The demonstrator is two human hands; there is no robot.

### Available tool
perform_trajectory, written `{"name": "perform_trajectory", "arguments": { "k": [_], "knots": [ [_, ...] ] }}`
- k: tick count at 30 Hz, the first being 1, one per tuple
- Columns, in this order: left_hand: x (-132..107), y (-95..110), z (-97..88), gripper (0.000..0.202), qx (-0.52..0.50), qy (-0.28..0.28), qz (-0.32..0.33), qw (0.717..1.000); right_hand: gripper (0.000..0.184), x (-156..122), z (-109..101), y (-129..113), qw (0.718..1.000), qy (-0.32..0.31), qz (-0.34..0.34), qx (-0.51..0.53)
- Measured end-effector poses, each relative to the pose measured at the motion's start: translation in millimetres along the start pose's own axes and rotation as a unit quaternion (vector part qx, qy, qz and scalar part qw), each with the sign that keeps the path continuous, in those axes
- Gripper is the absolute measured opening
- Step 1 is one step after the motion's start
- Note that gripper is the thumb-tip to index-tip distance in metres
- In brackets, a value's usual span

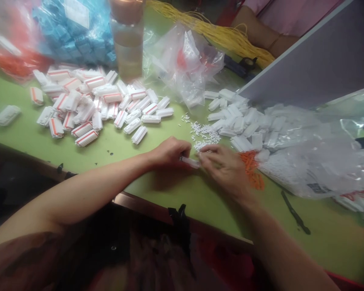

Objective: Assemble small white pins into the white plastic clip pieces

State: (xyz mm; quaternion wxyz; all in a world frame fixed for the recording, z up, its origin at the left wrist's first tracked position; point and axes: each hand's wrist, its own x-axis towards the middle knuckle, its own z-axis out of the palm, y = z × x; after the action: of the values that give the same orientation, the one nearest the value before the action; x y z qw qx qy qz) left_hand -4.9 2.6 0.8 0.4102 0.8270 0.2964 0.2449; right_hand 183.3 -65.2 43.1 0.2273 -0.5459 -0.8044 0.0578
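Closed around one end of a small white plastic housing (190, 162) is my left hand (172, 151), low over the table. At the housing's other end is my right hand (221, 166), its thumb and fingers drawn together; whether a small part sits between them is hidden. Just beyond my fingers lies a scatter of tiny white pegs (206, 135). Small orange strips (251, 169) lie right beside my right wrist. To the left spreads a heap of white housings (91, 97), many with an orange stripe. Plain white housings (239, 117) are piled at the right.
A tall bottle (128, 44) stands behind the left heap, near a bag of blue parts (79, 36). Crumpled clear bags (188, 60) and yellow cords (212, 30) lie farther back. A grey panel (309, 60) rises at right; another person's arm (257, 30) is behind it. A dark tool (295, 213) lies at right.
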Motion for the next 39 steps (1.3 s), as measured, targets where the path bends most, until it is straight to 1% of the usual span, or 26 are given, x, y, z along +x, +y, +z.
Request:
{"name": "perform_trajectory", "arguments": {
  "k": [1, 3, 7, 11, 13, 17, 20, 25, 28, 30, 32, 35, 39],
  "knots": [
    [0, 0, -0.3, 0.033, -0.002, -0.002, 0.001, 1.0, 0.022, 5, 2, 6, 0.999, 0.009, 0.035, 0.005],
    [0, -1, -0.9, 0.033, -0.003, -0.006, 0.002, 1.0, 0.021, 17, 9, 16, 0.997, 0.016, 0.072, -0.037],
    [0, -2, -2.0, 0.032, -0.004, -0.017, 0.004, 1.0, 0.017, 36, 23, 18, 0.99, 0.001, 0.095, -0.1],
    [0, -2, -2.5, 0.033, -0.005, -0.015, 0.008, 1.0, 0.017, 41, 30, 18, 0.985, -0.017, 0.117, -0.127],
    [0, -2, -2.5, 0.034, -0.008, -0.013, 0.007, 1.0, 0.018, 38, 30, 21, 0.986, -0.017, 0.105, -0.125],
    [0, 0, -3.1, 0.04, -0.015, -0.014, -0.003, 1.0, 0.018, 27, 23, 31, 0.994, 0.001, 0.06, -0.089],
    [0, 2, -3.3, 0.043, -0.014, -0.012, -0.011, 1.0, 0.022, 21, 19, 34, 0.995, 0.006, 0.057, -0.086],
    [0, 1, -2.7, 0.039, -0.009, -0.009, -0.006, 1.0, 0.021, 23, 20, 23, 0.99, 0.003, 0.058, -0.126],
    [0, 1, -2.7, 0.033, -0.007, -0.013, 0.001, 1.0, 0.019, 28, 22, 15, 0.985, -0.015, 0.06, -0.162],
    [0, 0, -2.6, 0.031, -0.006, -0.013, 0.002, 1.0, 0.018, 29, 21, 14, 0.985, -0.034, 0.067, -0.156],
    [0, 0, -2.1, 0.032, -0.008, -0.01, 0.005, 1.0, 0.019, 27, 17, 16, 0.989, -0.046, 0.07, -0.124],
    [0, -2, -1.0, 0.032, -0.009, -0.007, 0.016, 1.0, 0.022, 20, 12, 22, 0.995, -0.039, 0.05, -0.083],
    [0, -4, -0.7, 0.028, 0.001, -0.008, 0.025, 1.0, 0.021, 14, 16, 22, 0.994, -0.015, 0.007, -0.109]
  ]
}}
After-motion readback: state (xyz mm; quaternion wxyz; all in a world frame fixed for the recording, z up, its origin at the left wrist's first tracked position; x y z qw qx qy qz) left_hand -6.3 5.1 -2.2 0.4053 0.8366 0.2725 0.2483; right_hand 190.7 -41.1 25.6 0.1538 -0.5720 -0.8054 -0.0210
